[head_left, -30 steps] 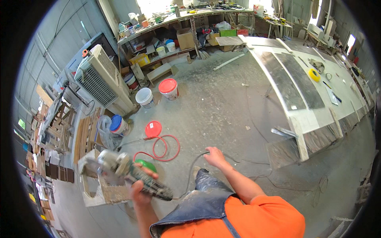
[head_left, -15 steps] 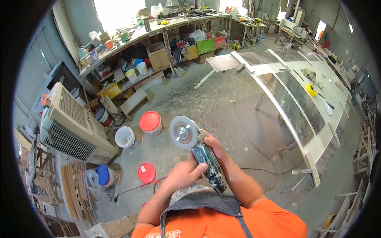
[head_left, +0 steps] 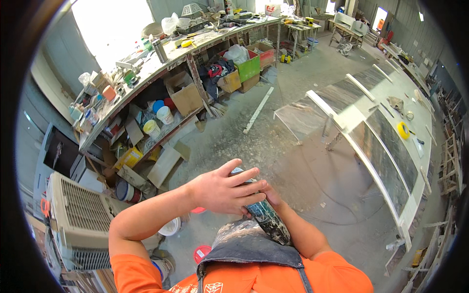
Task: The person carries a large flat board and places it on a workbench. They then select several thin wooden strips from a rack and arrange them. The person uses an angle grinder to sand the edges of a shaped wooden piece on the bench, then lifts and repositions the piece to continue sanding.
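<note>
A dark green angle grinder [head_left: 269, 219], its body scuffed and spattered with pale dust, is held in front of my chest. My right hand [head_left: 273, 196] is wrapped round it from the right, most of its fingers hidden behind the tool. Over the grinder's head lies my left hand [head_left: 222, 191], back upward, with its fingers stretched and spread. The disc is almost wholly hidden under that hand; whether the fingers press on it I cannot tell. Below the tool is a dark, dusty apron [head_left: 254, 249].
To the right stands a long table of stone slabs [head_left: 391, 146] with white strips and a yellow tape roll [head_left: 403, 130]. A cluttered workbench [head_left: 171, 53] curves along the far left. An air cooler [head_left: 80, 202] and buckets stand at the left; a cable [head_left: 337, 223] crosses the floor.
My left hand has left the grinder's body and moved up over its head, fingers spreading, covering the disc. My right hand still grips the tool. The view has shifted left and up.
</note>
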Available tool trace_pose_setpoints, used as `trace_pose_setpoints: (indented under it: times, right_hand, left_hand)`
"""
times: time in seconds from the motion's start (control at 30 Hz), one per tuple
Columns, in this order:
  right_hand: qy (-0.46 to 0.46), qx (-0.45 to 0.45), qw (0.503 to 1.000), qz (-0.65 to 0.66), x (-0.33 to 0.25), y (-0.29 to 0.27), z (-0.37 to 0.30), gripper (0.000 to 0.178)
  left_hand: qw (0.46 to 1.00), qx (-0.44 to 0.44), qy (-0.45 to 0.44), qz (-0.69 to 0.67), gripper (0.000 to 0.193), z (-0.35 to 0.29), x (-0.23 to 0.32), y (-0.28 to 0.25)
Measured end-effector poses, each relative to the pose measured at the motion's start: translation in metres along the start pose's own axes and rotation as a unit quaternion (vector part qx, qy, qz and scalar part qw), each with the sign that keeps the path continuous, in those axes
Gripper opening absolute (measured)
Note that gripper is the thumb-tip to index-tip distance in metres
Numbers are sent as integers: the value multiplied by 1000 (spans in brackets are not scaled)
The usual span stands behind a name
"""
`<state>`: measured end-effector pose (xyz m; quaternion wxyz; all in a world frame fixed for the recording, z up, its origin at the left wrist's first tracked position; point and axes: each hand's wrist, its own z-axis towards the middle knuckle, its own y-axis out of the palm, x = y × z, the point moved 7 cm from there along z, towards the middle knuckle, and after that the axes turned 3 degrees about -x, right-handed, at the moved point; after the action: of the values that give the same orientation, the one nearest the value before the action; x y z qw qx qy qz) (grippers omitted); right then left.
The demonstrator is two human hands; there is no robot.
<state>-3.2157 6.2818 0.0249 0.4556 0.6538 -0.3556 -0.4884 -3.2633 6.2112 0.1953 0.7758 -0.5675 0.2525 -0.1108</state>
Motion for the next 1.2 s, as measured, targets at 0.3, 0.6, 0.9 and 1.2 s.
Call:
trace_pose_setpoints:
  times: [0.3,0.6,0.9,1.2]
  right_hand:
    - [-77,-89,993,-29,-182,40,212,54]
    - [-138,-27,987,-79,-315,13,329,52]
    - [-271,147,947,-89,-395,-62,421,66]
    - [-466,269,822,-188,-460,-53,506,73]
  left_hand:
    - [952,131,-274,52,44,-32,-250,24]
    - [934,216,-285,-13,52,-43,-436,84]
    - [942,256,-147,-159,56,-50,-603,167]
    - [833,311,-279,-364,52,-68,-732,203]
